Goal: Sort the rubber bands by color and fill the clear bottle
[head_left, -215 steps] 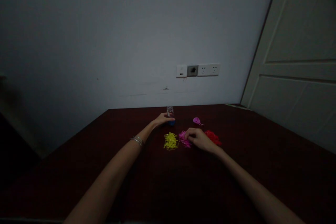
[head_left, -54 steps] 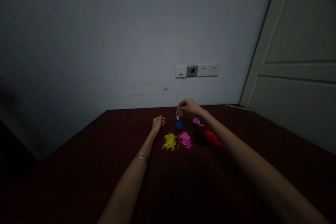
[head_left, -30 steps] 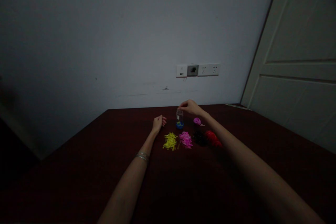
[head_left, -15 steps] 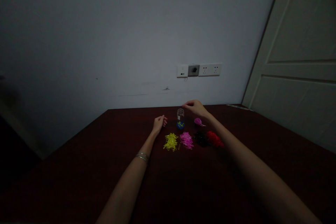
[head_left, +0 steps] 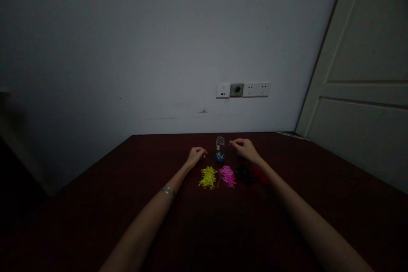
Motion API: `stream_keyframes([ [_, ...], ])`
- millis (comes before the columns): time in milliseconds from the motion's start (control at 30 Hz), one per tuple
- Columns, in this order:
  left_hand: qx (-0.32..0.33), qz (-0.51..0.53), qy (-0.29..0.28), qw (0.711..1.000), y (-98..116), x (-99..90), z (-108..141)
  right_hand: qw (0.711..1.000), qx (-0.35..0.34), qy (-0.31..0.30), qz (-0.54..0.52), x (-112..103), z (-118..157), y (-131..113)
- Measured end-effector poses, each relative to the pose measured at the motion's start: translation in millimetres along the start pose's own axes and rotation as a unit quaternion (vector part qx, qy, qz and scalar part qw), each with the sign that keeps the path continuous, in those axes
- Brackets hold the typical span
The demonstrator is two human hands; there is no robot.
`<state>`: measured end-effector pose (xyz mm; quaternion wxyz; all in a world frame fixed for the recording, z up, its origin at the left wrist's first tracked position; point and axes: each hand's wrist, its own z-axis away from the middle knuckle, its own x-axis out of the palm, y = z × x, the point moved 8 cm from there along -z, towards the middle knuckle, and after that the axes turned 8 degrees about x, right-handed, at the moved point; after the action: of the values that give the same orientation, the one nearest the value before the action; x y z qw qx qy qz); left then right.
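Note:
A clear glass jar (head_left: 219, 149) stands upright on the dark red table, with blue and yellow pieces at its bottom. To its left my left hand (head_left: 195, 156) rests with curled fingers; what they hold, if anything, is too small to see. Right of the jar, my right hand (head_left: 245, 148) is raised with thumb and forefinger pinched, and anything between them is too small to make out. In front of the jar lie a yellow pile (head_left: 208, 177) and a pink pile (head_left: 227, 176) of small bands. A black pile (head_left: 245, 174) and a red pile (head_left: 260, 175) are under my right wrist.
The table (head_left: 153, 157) meets a pale wall (head_left: 159, 51) at its back edge. Wall sockets (head_left: 256, 89) are above the table. A panelled door (head_left: 360, 59) stands on the right. A purple object is mostly hidden behind my right hand.
My right hand has moved from beside the jar's mouth down and to the right, now covering most of the purple object. My left hand has shifted slightly toward the jar. The view has tilted slightly.

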<state>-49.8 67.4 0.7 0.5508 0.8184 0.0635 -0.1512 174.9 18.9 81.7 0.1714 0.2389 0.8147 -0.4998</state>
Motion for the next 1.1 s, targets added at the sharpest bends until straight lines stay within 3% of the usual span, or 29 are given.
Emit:
stream_keyframes([
  [200, -0.018, -0.058, -0.137, 0.989, 3.1, 7.5, 3.9, 1.000, -0.001, 0.019, 0.012, -17.5, -8.3, -0.6],
  [367, 0.025, -0.105, -0.303, 0.947, 25.0, 18.9, 19.4, 0.999, -0.008, 0.029, -0.009, -25.7, -11.7, -13.8],
  [500, 0.043, -0.139, -0.371, 0.917, 40.4, 28.5, 34.3, 0.999, -0.004, 0.026, -0.026, -26.0, -14.0, -27.1],
  [800, 0.065, -0.156, -0.393, 0.904, 45.4, 39.5, 38.1, 0.999, -0.039, 0.009, -0.016, -23.2, -15.1, -46.0],
  [1100, 0.025, -0.115, -0.351, 0.929, 44.9, 24.6, 33.1, 0.999, -0.025, 0.022, 0.000, -32.6, -15.0, -49.3],
])
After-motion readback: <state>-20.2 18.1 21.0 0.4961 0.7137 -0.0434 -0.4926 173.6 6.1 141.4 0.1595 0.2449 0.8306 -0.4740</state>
